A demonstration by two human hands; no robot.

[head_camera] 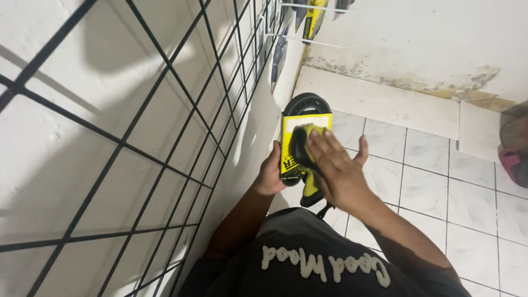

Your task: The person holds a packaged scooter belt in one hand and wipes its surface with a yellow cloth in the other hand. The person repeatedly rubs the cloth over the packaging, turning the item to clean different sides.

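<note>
My left hand grips the left edge of a packaged item: a yellow card with black print and a black round part sticking out at its top. My right hand lies over the front of the package, fingers pressing a yellow and black cloth against it. A strip of the cloth hangs down below the hands. Both hands are held in front of my chest, close to the white wall on the left.
A black wire grid rack is fixed to the white wall on the left, with several packaged items hanging on hooks at its far end. White floor tiles spread to the right. A dark and pink object sits at the right edge.
</note>
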